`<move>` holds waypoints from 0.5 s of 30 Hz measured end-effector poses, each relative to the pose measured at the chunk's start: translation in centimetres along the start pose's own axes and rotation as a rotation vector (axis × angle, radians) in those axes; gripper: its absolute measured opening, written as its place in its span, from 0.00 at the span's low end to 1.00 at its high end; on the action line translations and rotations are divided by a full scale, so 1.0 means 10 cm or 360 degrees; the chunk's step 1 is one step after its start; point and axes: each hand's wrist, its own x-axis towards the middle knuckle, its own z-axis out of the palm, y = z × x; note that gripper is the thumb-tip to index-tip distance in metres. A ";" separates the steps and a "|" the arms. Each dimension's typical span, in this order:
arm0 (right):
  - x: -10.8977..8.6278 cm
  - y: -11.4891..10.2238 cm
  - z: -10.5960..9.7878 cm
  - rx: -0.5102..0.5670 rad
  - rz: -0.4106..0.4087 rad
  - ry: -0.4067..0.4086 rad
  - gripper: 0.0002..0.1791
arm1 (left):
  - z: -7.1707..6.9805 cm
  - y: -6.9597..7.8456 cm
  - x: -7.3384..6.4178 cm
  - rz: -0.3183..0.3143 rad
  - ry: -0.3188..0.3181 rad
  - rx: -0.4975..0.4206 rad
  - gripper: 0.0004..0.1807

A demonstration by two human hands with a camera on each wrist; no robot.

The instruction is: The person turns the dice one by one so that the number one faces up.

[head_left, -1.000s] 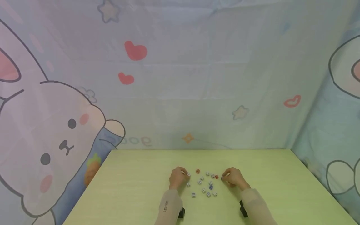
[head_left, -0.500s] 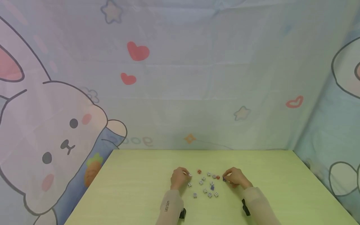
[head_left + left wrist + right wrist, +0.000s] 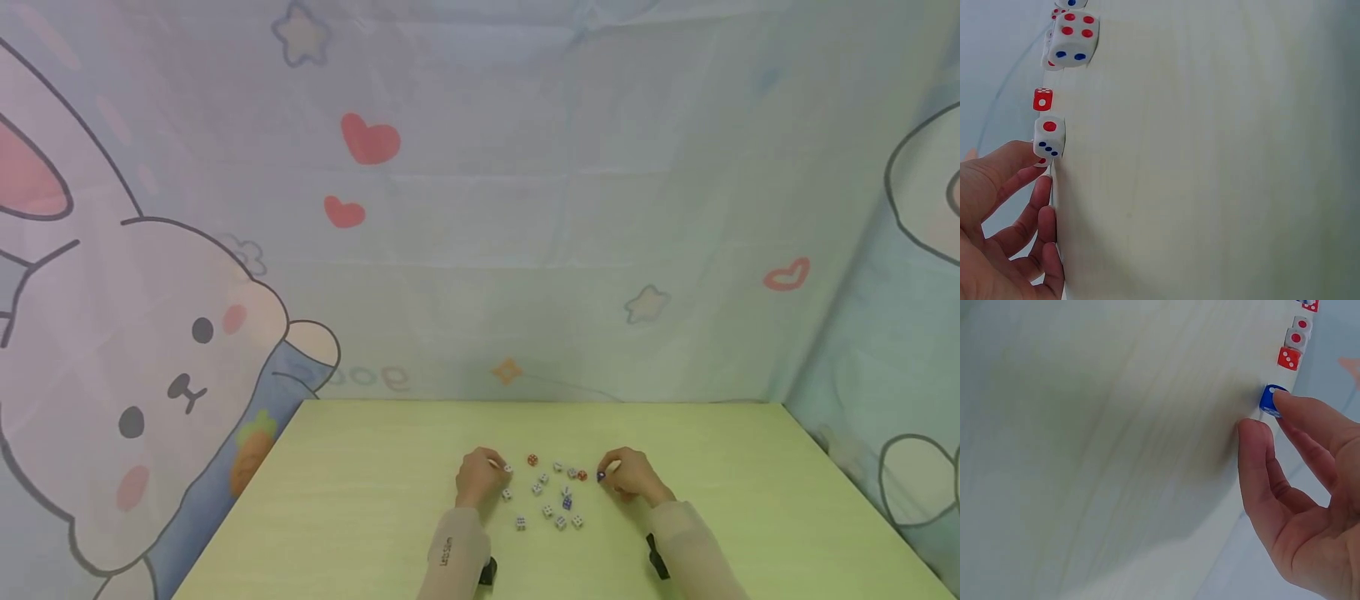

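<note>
My left hand (image 3: 477,478) pinches a white die (image 3: 507,468) at the left of a loose scatter of dice on the table. In the left wrist view that die is mostly hidden behind a nearer white die (image 3: 1049,134), just past the thumb and index finger. At the right of the scatter my right hand (image 3: 632,475) holds a blue die (image 3: 1269,400) between thumb and index finger, low at the table top. Its other fingers are bent beneath. Closest to it lies a red die (image 3: 1289,358).
Several white dice (image 3: 547,511) lie between the hands, with another blue die (image 3: 567,503) among them. An orange-red die (image 3: 532,459) sits toward the back. The pale yellow-green table (image 3: 360,467) ends at a printed cloth (image 3: 480,292).
At my right fingertips the blue die shows more fully than a second ago. My left hand stays at its white die. The whole head view has shifted slightly.
</note>
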 end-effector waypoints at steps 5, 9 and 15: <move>0.00 0.00 -0.01 -0.0003 -0.0020 0.0005 0.10 | 0.00 0.00 0.00 0.0001 0.0008 0.0012 0.07; 0.00 0.00 -0.01 -0.0007 -0.0020 0.0007 0.09 | 0.00 0.01 -0.01 -0.0014 0.0007 0.0023 0.07; 0.03 0.01 -0.01 0.0014 -0.0008 -0.0004 0.10 | -0.02 0.02 -0.01 -0.0002 0.0019 0.0027 0.07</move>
